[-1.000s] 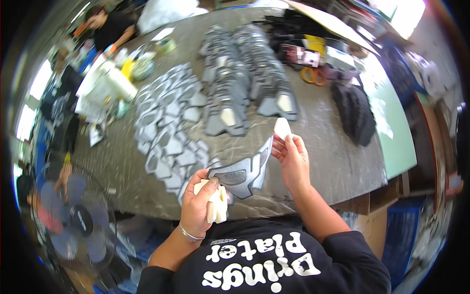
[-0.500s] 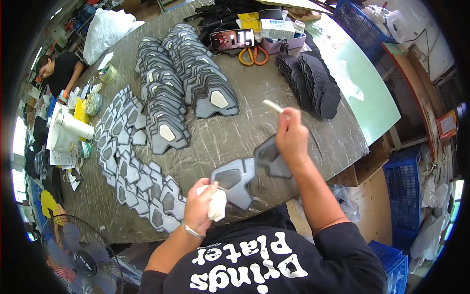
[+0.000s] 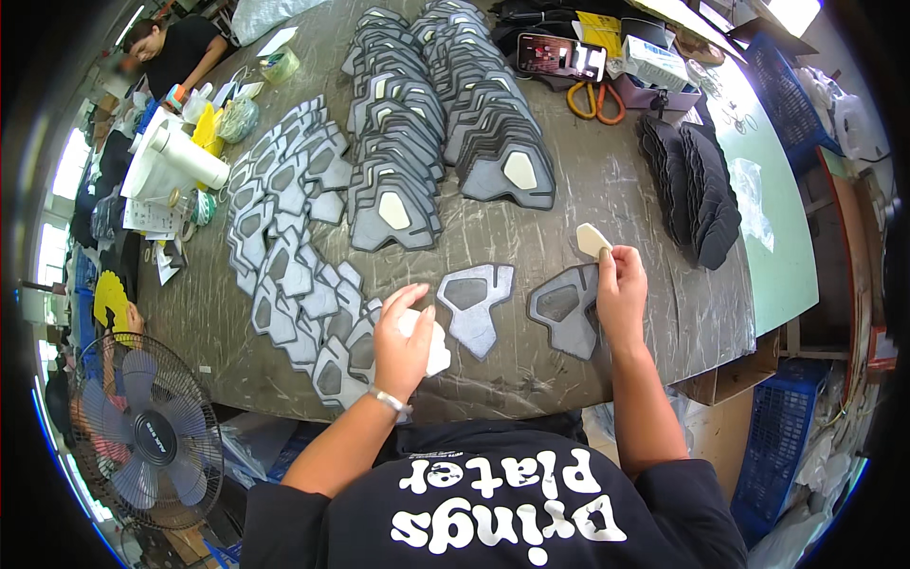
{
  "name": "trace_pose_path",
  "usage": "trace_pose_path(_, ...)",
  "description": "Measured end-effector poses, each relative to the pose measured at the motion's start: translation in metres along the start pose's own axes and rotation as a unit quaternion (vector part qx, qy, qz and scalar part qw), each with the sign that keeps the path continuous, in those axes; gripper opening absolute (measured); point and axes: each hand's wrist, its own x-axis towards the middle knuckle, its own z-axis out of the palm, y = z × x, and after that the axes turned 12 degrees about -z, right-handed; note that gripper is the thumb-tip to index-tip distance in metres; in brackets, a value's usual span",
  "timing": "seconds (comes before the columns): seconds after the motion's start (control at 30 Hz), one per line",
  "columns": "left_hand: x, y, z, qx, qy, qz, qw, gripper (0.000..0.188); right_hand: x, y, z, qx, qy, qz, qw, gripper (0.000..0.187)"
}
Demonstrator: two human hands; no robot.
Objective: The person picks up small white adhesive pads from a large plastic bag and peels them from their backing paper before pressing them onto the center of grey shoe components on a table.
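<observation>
My left hand point(image 3: 402, 347) is closed round a small stack of white foam pads point(image 3: 437, 353), its fingers partly hiding them. Between the thumb and fingers of my right hand point(image 3: 623, 292) is a single white angular pad point(image 3: 592, 240), held up by one edge. Just right of my left hand lies a grey shaped panel point(image 3: 471, 321) with a darker recessed patch. A second, dark-edged grey panel point(image 3: 563, 305) rests beside my right hand, which overlaps its right side. Neither panel has a white pad on it.
Overlapping rows of grey panels point(image 3: 520, 172) with white pads stand at the back; loose grey panels point(image 3: 284, 256) spread left. Black pieces point(image 3: 706, 204) are stacked right. A phone point(image 3: 561, 58) and orange-handled scissors point(image 3: 607, 104) lie beyond. A fan point(image 3: 156, 436) stands near left; another person point(image 3: 185, 52) sits far left.
My left hand has come off the grey panel, keeping its stack. My right hand has turned its white pad face-on beside the right panel. The whole view has shifted.
</observation>
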Motion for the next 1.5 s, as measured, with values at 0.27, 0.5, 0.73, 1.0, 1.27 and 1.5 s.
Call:
trace_pose_path(0.27, -0.033, 0.063, 0.032, 0.156, -0.275, 0.179, 0.932, 0.033, 0.005, -0.020, -0.053, 0.095, -0.152, 0.082, 0.980, 0.016)
trace_pose_path(0.5, -0.051, 0.067, 0.080, 0.324, -0.309, 0.308, 0.840, 0.031, 0.021, -0.022, -0.041, 0.106, -0.245, 0.054, 0.962, 0.017)
trace_pose_path(0.73, -0.043, 0.068, 0.056, 0.435, -0.285, 0.319, 0.792, 0.030, 0.006, -0.016, -0.053, -0.061, -0.242, -0.063, 0.966, 0.015)
trace_pose_path(1.0, -0.044, 0.068, 0.037, 0.363, -0.276, 0.283, 0.844, 0.034, -0.024, -0.038, -0.066, 0.164, -0.157, 0.241, 0.944, 0.016)
trace_pose_path(1.27, -0.038, 0.061, 0.043, 0.404, -0.282, 0.283, 0.823, 0.039, -0.071, -0.063, -0.061, 0.162, -0.121, 0.315, 0.927, 0.019)
trace_pose_path(1.5, -0.033, 0.058, 0.056, 0.396, -0.222, 0.298, 0.840, 0.034, -0.047, -0.049, -0.041, 0.191, -0.081, 0.261, 0.943, 0.018)
